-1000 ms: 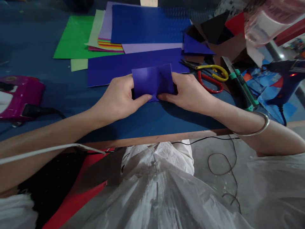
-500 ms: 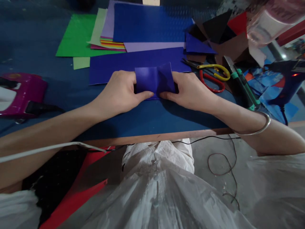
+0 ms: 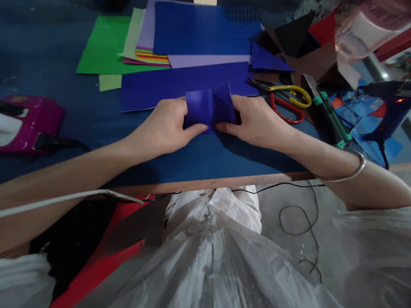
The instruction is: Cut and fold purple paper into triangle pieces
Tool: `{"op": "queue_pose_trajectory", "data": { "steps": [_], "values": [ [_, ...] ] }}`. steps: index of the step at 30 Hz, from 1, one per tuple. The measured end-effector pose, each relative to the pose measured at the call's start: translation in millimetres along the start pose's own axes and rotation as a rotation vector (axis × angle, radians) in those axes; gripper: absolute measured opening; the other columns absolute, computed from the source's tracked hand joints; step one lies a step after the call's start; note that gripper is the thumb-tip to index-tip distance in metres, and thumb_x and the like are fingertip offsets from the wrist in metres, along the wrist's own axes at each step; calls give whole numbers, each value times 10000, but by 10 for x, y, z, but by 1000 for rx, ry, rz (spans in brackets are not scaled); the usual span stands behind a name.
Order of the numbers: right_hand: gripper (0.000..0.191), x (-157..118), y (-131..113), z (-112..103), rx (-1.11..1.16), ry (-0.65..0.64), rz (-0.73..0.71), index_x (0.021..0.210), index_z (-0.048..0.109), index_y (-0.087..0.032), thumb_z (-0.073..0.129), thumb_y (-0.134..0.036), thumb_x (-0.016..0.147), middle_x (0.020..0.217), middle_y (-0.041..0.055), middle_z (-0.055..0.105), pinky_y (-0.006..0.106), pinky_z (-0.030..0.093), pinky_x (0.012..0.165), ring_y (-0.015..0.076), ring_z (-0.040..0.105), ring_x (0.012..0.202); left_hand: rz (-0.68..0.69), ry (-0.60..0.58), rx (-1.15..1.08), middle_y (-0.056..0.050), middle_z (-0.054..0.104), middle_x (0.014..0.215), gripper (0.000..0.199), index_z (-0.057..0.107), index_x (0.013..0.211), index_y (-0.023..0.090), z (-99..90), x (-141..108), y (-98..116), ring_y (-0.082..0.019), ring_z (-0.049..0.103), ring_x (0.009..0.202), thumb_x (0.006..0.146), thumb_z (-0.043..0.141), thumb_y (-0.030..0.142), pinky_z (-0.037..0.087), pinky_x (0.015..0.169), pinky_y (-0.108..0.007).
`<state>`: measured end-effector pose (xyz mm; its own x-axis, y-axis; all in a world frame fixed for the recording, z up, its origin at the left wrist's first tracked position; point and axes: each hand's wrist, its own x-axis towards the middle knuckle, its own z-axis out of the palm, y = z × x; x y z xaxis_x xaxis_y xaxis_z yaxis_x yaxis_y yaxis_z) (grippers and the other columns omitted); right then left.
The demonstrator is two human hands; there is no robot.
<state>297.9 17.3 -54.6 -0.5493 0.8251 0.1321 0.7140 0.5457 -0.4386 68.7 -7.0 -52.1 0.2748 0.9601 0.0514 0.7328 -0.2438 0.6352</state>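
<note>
A small purple-blue sheet (image 3: 210, 105), bent along its middle, stands raised between my two hands above the blue table. My left hand (image 3: 173, 124) grips its left side, with the thumb at the lower edge and the fingers hidden behind. On the right side my right hand (image 3: 250, 119) pinches it the same way, the thumb tips close together near the fold. Just behind lies a long purple-blue strip (image 3: 144, 87). Scissors with yellow and red handles (image 3: 300, 96) rest to the right of my right hand.
Green sheet (image 3: 102, 47) and stacked coloured sheets (image 3: 152, 57) lie behind, with a blue sheet (image 3: 205, 30). At the right are a green cutter (image 3: 332, 117), a glue gun (image 3: 387, 115), scraps and a clear container (image 3: 362, 34). A magenta device (image 3: 41, 122) sits left; the table edge (image 3: 205, 184) is near.
My left hand has shifted very slightly right, and the left edge of the held sheet has moved inward with it. Both hands keep their hold.
</note>
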Motion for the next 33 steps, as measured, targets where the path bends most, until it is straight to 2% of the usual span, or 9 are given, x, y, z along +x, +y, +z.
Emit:
{"op": "queue_pose_trajectory", "data": {
  "steps": [6,11,13,17,21,26,29,33],
  "values": [
    [273,-18,22,22,-24,10,-6,1040,604,-233,694,-456,909,939,83,701,474,523,896,339,669,1005,10,13,-12,-70,752,1020,297,722,935,221,17,-5,-14,-377,716,1067,781,717,476,538,1035,-492],
    [540,10,43,121,-39,58,36,1063,558,-223,737,-680,837,960,88,689,484,542,889,377,685,1045,9,7,3,-50,729,957,276,700,927,222,18,10,-34,-349,704,1050,771,724,448,551,1013,-449],
    [604,30,59,143,-39,49,55,1078,553,-215,754,-717,808,974,90,681,503,547,906,394,685,1073,6,5,1,-48,724,955,265,695,926,221,16,8,-27,-348,698,1063,769,734,431,553,1014,-439],
    [654,98,115,116,-2,22,33,1137,557,-218,811,-692,766,1028,83,675,518,548,933,402,678,1121,3,7,-10,-52,737,1002,282,704,966,228,18,-4,-31,-366,687,1120,772,742,429,544,1032,-457],
    [696,181,161,33,73,-18,12,1186,569,-248,902,-606,691,1115,80,685,490,539,953,371,661,1144,16,31,-2,-68,755,1097,315,726,1011,248,18,-19,-69,-383,666,1205,782,751,462,523,1075,-482],
    [629,217,146,-80,77,-91,47,1101,580,-226,915,-530,664,1039,60,686,469,550,887,325,675,1010,7,34,30,-72,750,1229,426,723,1131,242,-19,-32,-49,-385,638,1256,795,775,498,463,1144,-525],
    [593,220,150,-126,71,-119,41,1032,570,-226,905,-542,659,991,41,681,454,556,865,303,676,957,-15,13,-30,-49,765,1188,502,711,1171,236,-60,-34,-42,-371,647,1229,780,798,540,478,1114,-494],
    [572,217,185,-149,119,-120,2,987,569,-244,913,-557,654,986,32,684,456,558,882,309,671,988,-32,3,-48,-16,777,1075,636,688,1237,258,-122,-20,-133,-347,654,1158,726,834,606,510,1026,-453]
  ]
}}
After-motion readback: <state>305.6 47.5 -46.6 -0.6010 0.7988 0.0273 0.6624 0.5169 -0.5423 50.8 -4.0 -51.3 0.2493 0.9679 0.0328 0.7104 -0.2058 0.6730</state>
